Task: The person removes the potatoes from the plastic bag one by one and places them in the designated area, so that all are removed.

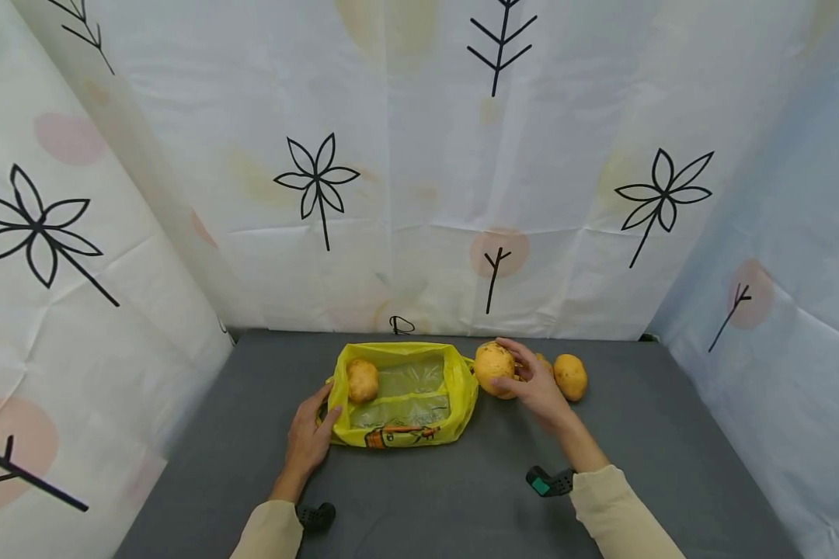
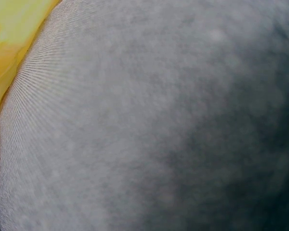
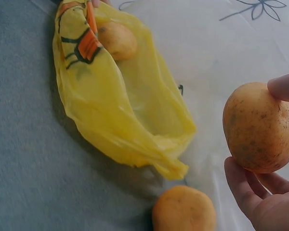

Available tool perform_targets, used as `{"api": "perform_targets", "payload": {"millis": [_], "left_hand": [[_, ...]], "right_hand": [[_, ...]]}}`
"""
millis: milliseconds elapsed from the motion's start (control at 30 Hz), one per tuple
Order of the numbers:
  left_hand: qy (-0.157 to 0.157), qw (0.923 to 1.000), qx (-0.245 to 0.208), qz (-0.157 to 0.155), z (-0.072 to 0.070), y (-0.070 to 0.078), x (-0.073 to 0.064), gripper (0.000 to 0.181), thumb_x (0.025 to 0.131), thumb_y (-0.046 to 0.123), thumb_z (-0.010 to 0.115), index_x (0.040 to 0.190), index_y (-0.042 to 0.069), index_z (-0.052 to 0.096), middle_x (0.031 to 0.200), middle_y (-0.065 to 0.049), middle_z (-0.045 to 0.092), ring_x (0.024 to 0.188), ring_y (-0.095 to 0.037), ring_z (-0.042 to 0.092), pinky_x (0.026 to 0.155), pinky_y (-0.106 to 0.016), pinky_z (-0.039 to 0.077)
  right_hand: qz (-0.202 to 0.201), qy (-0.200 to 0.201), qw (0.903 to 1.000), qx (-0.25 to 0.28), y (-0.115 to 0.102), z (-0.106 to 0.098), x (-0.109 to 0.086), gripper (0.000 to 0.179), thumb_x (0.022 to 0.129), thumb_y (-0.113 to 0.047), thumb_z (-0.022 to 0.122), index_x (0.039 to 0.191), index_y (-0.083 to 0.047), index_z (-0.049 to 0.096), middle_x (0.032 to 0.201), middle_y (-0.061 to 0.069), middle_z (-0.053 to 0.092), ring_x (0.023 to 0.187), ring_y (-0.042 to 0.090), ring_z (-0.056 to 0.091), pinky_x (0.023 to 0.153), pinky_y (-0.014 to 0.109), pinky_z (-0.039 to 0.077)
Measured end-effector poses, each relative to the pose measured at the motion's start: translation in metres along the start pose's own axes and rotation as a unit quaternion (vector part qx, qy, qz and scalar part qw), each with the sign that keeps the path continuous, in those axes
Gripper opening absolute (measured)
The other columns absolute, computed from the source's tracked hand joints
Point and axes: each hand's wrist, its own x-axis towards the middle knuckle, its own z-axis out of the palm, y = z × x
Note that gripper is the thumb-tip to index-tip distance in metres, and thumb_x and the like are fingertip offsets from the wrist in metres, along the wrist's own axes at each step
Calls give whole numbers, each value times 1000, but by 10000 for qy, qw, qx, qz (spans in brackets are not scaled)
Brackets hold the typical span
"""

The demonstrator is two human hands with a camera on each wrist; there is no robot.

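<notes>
A yellow plastic bag [image 1: 461,419] lies with its mouth open upward on the grey table, with one potato [image 1: 362,381] inside at its left end. My left hand [image 1: 309,439] grips the bag's left side between thumb and fingers. My right hand [image 1: 541,392] holds another potato [image 1: 494,367] just beyond the bag's right end. In the right wrist view, the thumb and fingertips pinch this potato [image 3: 257,127] from opposite sides, apart from the bag. The left wrist view shows only a corner of the yellow bag [image 2: 9,43] and grey cloth.
To the right, a potato [image 1: 571,378] rests on the grey table [image 1: 419,497], and a second potato [image 1: 544,362] is partly hidden behind my right hand. A patterned white curtain [image 1: 419,256] closes off the back and both sides.
</notes>
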Motion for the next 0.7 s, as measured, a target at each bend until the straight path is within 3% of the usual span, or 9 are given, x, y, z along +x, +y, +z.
{"api": "perform_targets", "payload": {"millis": [267,533,700], "left_hand": [[-21,10000,39,-6,0,0,1,53,105,37,55,154,18,48,149,-17,50,136,-40,44,107,-65,32],[-7,10000,19,34,-1,1,0,53,104,35,57,153,16,48,148,-17,51,135,-40,45,107,-65,33],[-1,10000,11,44,-2,1,0,53,104,35,57,153,16,49,148,-17,51,134,-40,46,106,-65,33]], "right_hand": [[-101,148,9998,-105,2,-26,-10,71,95,-2,69,157,-5,34,152,24,35,130,40,45,89,26,50],[-227,214,9993,-203,6,-51,-22,70,96,-4,67,157,-5,33,152,28,33,118,8,52,88,22,50],[-249,352,9986,-318,11,-68,-26,69,97,-6,67,158,-9,35,154,27,31,117,4,52,86,21,51]]}}
